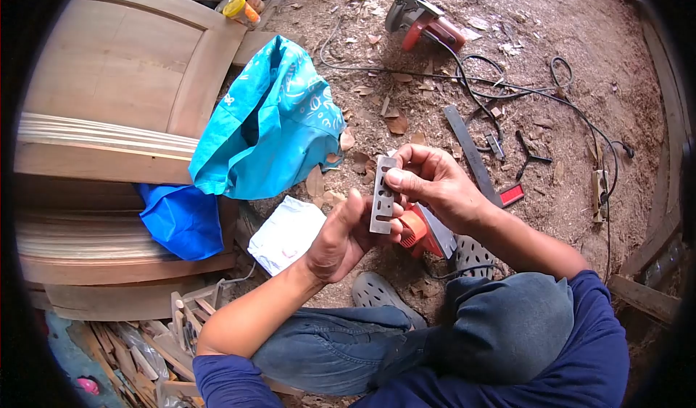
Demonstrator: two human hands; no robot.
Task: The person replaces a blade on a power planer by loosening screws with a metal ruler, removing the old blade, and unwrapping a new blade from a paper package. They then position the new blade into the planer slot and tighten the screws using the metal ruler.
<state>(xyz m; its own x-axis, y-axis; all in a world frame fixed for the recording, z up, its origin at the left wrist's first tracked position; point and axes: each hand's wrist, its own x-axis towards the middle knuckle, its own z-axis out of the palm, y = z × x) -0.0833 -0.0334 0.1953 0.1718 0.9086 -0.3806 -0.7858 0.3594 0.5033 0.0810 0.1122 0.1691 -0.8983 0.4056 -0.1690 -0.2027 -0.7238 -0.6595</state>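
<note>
A flat silver planer blade (378,218) with several slots and holes is held upright between my two hands. My left hand (339,242) is closed around its lower part, with fingers behind the metal. My right hand (444,189) pinches the upper right edge, thumb on the front face. Just below and behind my hands, an orange and grey power tool (415,232) rests near my feet, partly hidden by my fingers and arm. A white crumpled packet (288,234) lies to the left of my left hand.
Stacked wooden panels (130,60) stand at left, with a turquoise bag (272,139) and a blue cloth (181,219) against them. A red circular saw (428,27) lies at the back. Cords (536,89), a steel ruler (471,150) and a black three-armed tool (531,155) lie on the shaving-covered ground.
</note>
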